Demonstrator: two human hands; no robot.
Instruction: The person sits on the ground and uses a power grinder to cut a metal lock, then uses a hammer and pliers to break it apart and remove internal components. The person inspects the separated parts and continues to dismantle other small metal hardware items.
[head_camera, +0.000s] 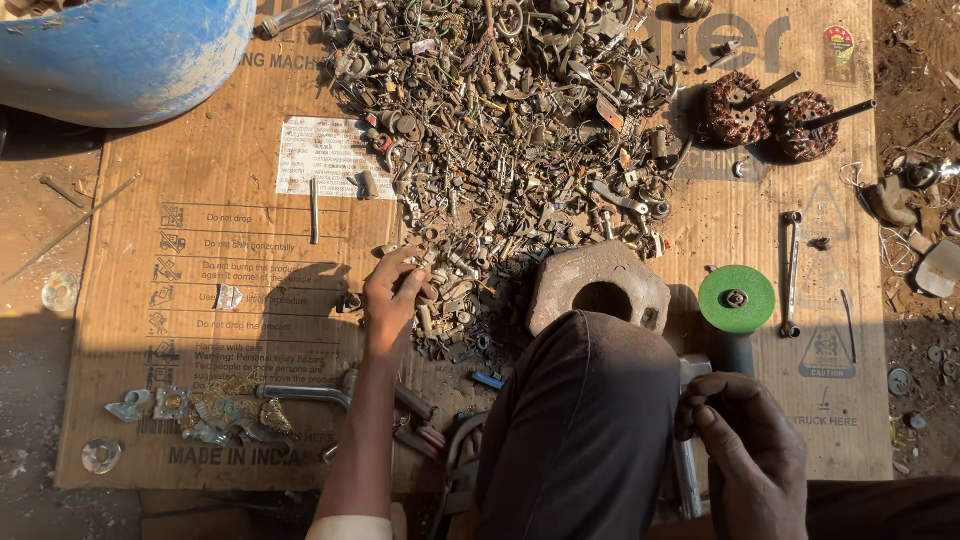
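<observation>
A: Nearest, at right, what is seen?
B: The right hand is curled shut beside the knee; whether anything is pinched cannot be told.
A: And the left?
B: The left hand is laid at the near left edge of the scrap heap, fingers bunched on small metal bits.
A: Farther out?
B: A green disc at right, two rusty rotors beyond, a blue drum far left, all on cardboard.
</observation>
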